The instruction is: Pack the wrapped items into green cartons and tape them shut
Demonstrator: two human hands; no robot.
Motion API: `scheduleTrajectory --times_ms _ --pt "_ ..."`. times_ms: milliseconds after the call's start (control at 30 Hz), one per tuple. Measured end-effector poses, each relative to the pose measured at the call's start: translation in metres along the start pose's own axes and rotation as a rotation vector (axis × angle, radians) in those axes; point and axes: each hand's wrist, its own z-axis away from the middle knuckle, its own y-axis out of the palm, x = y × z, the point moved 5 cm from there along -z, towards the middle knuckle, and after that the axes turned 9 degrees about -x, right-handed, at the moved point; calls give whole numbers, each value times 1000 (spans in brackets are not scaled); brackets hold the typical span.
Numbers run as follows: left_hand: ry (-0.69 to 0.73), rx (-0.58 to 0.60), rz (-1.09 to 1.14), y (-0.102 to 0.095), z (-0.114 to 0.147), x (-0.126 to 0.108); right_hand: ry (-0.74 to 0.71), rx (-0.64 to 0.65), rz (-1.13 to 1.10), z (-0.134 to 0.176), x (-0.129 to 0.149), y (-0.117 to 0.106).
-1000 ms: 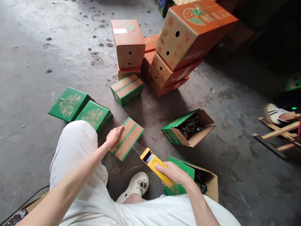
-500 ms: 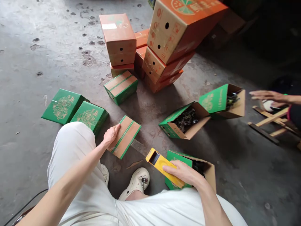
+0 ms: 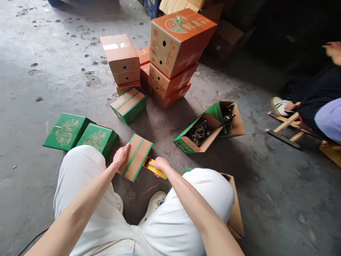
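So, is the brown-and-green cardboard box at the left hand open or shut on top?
Shut: the box shows a flat upper face, no flap raised beside its green centre stripe. Underside hidden.

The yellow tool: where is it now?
Below centre in the head view, the yellow tool is in the right hand, right of the box the left hand holds.
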Motion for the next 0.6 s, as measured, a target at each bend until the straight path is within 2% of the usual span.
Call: scheduleTrajectory --times_ms 133,267,400,533,600 --pt "2 -22 27 1 -2 2 38 -92 -59 -14 17 12" --pt "1 -19 36 4 -7 6 15 -124 -44 -18 13 -1" --pt "-20 -13 58 6 -11 9 -35 -57 -32 -3 1 -21" --pt "0 -12 63 7 -8 6 -155 67 -142 21 -11 -26" --pt "17 -33 39 5 -5 3 -176 -17 -190 26 -19 -30"
